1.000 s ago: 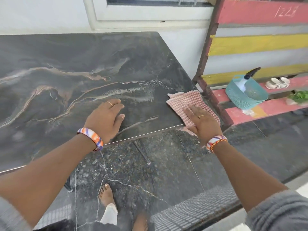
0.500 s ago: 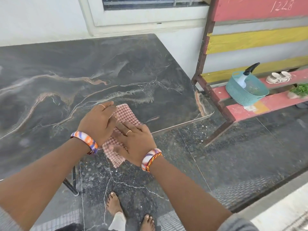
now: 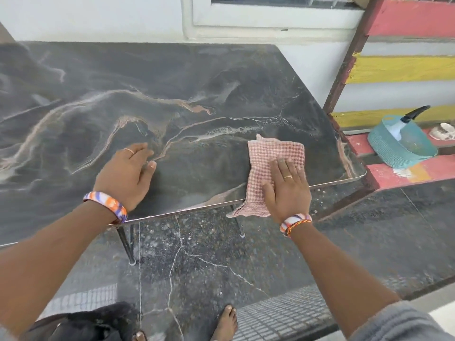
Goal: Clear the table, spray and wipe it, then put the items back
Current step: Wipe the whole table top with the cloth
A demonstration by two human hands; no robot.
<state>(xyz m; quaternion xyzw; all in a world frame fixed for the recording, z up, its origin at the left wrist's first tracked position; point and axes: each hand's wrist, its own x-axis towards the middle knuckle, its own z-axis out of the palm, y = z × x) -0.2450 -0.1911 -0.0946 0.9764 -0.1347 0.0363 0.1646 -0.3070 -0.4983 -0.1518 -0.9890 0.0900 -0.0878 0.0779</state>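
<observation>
Head view: the right hand presses flat, fingers spread, on the cloth at the worktop's near edge; the left hand rests open beside. The overhanging cloth could slip off, pulled by its hanging corner.

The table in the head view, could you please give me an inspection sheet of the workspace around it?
Surface: dark marbled table, bare apart from the hands and cloth.
Job's things: pink checked cloth at the near right edge, its lower end hanging over; spray bottle standing in the teal basket on the bench.
Clutter: nothing seen on the table.
Hands: left hand flat on the top, empty; right hand pressed flat on the cloth.
Cables: nothing seen.
Surroundings: red and yellow bench at right, small pale items beside the basket, window behind, dark stone floor, bare feet.
</observation>
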